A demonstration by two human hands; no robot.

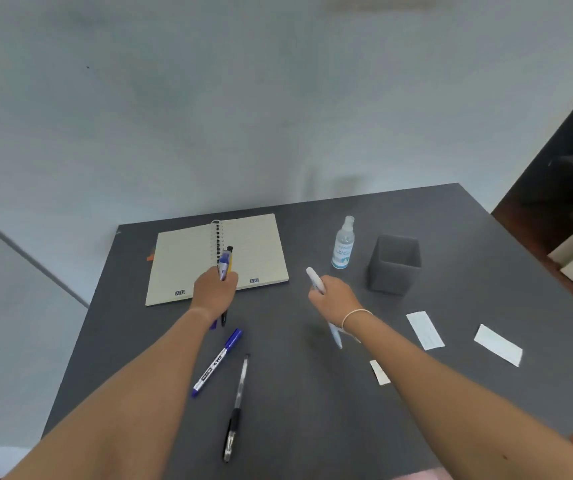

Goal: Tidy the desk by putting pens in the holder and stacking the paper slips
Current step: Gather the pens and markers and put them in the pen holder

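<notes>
My left hand (213, 291) grips a bundle of pens (225, 263) over the lower edge of the open notebook; their ends stick out above and below the fist. My right hand (333, 296) holds a white pen (314, 278), left of the grey square pen holder (395, 265), which stands upright. On the desk in front of my left arm lie a blue marker (216, 362) and a black gel pen (236, 407). Three white paper slips lie apart on the right: a long one (425, 330), a wider one (498, 345) and a small one (380, 372).
An open spiral notebook (257, 252) lies at the back of the dark grey desk (306, 410). A clear spray bottle (343, 243) stands just left of the holder. A pale wall rises behind the desk, whose right edge drops off to the floor.
</notes>
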